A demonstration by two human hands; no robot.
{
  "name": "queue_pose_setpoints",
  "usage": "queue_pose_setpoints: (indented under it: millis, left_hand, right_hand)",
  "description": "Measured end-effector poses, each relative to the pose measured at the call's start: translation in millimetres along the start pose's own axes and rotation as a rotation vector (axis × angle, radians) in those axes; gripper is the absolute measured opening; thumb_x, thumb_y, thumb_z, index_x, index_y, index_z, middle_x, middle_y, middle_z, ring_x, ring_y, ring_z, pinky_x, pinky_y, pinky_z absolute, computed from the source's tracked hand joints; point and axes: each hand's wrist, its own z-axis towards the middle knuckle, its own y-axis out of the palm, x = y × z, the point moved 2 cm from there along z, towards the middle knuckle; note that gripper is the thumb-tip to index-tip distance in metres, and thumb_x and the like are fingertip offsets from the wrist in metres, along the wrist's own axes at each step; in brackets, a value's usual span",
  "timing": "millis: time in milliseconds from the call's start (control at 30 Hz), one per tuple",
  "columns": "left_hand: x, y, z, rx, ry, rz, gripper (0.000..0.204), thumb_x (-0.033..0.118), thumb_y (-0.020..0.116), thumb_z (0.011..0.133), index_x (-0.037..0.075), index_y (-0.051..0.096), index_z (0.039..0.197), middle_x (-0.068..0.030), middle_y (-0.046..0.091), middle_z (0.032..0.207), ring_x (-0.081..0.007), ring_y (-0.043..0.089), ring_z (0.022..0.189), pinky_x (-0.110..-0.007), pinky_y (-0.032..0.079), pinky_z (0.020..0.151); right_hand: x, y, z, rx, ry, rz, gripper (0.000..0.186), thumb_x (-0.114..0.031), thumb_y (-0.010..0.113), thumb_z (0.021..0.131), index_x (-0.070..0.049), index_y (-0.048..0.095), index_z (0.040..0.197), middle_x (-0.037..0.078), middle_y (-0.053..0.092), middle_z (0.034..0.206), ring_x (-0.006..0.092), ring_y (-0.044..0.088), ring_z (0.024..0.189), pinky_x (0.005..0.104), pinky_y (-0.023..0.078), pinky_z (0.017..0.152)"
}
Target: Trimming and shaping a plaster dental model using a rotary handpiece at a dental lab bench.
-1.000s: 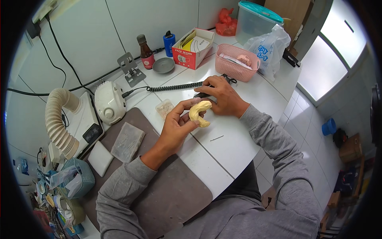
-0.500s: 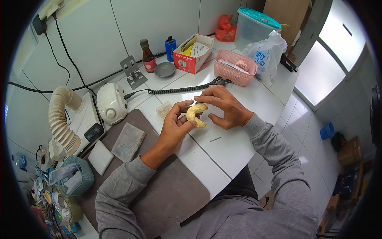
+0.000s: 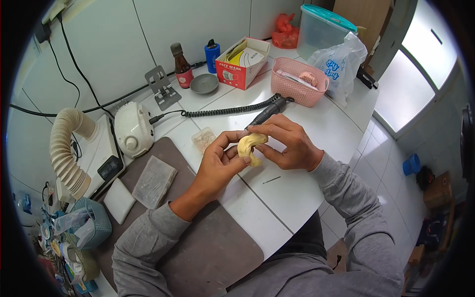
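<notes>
Both hands meet over the white table [image 3: 316, 123], and between them is a small yellowish plaster cast [image 3: 250, 147] with a curved shape. The left hand [image 3: 217, 166] has its fingers curled around the cast from the left and from below, with the thumb stretched over the top of it, so this hand is closed on the cast. The right hand [image 3: 289, 143] comes from the other side; its fingertips [image 3: 258, 130] press on the upper right edge of the cast, and the remaining fingers are bent under it, so it grips the same piece too. The cast is lifted a little above the table, not lying on it. Just behind the right fingers lies a black handpiece [image 3: 269, 110], apart from the hand, and its coiled cable [image 3: 222, 110] runs left to a white motor unit [image 3: 132, 129]. Just beyond the left fingers stands a small clear box [image 3: 204, 140] on the table. Below the right hand, near the wrist, a thin dark pin [image 3: 271, 180] lies on the table. To the left of the left forearm there is a grey stone block [image 3: 153, 180] on a brown mat [image 3: 208, 247]. Further behind the fingers stand a pink basket [image 3: 299, 81] and a red and white carton [image 3: 242, 62].
</notes>
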Motion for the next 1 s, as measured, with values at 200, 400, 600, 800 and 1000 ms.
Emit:
queue_pose_setpoints:
  millis: [200, 400, 600, 800, 1000]
  left_hand:
    - [5.2, 2.5, 0.9, -0.016, -0.008, -0.001, 0.049, -0.004, 0.072, 0.101, -0.003, 0.053, 0.146, -0.0141, 0.063, 0.140, -0.0192, 0.067, 0.130, -0.035, 0.059, 0.112]
    - [4.5, 5.1, -0.4, 0.013, -0.008, 0.017, 0.049, -0.002, 0.071, 0.102, 0.000, 0.053, 0.147, -0.0119, 0.061, 0.140, -0.0193, 0.068, 0.127, -0.037, 0.061, 0.109]
    - [5.2, 3.5, 0.9, 0.013, -0.004, 0.038, 0.042, 0.004, 0.070, 0.107, -0.003, 0.055, 0.145, -0.0136, 0.063, 0.137, -0.0215, 0.068, 0.130, -0.035, 0.059, 0.113]
    - [5.4, 4.8, -0.2, 0.029, 0.012, 0.082, 0.035, 0.011, 0.069, 0.110, -0.002, 0.059, 0.141, -0.0140, 0.064, 0.135, -0.0219, 0.073, 0.120, -0.035, 0.065, 0.103]
    - [6.1, 4.4, -0.2, 0.035, -0.024, 0.100, 0.032, 0.017, 0.066, 0.113, -0.001, 0.060, 0.138, -0.0125, 0.069, 0.129, -0.0213, 0.076, 0.113, -0.036, 0.067, 0.099]
  right_hand:
    - [2.0, -3.5, 2.1, 0.033, -0.017, 0.026, 0.046, -0.008, 0.086, 0.085, -0.002, 0.076, 0.130, 0.015, 0.072, 0.105, 0.0315, 0.070, 0.097, 0.0413, 0.058, 0.087]
    - [4.6, -1.8, -1.5, 0.025, -0.001, 0.062, 0.043, -0.009, 0.085, 0.086, -0.002, 0.077, 0.128, 0.015, 0.072, 0.106, 0.0313, 0.070, 0.096, 0.0412, 0.058, 0.085]
    - [1.7, -5.2, 1.1, 0.025, -0.017, 0.050, 0.042, -0.010, 0.085, 0.087, -0.001, 0.077, 0.127, 0.016, 0.072, 0.105, 0.0308, 0.071, 0.096, 0.0404, 0.059, 0.084]
    - [-0.3, -4.6, 1.4, 0.019, -0.008, 0.101, 0.040, -0.009, 0.086, 0.086, -0.001, 0.077, 0.124, 0.015, 0.071, 0.104, 0.0302, 0.072, 0.091, 0.0395, 0.060, 0.080]
    - [-4.4, -7.6, 3.3, -0.007, -0.019, 0.113, 0.041, -0.008, 0.087, 0.084, -0.002, 0.076, 0.123, 0.013, 0.071, 0.101, 0.0299, 0.072, 0.087, 0.0392, 0.059, 0.077]
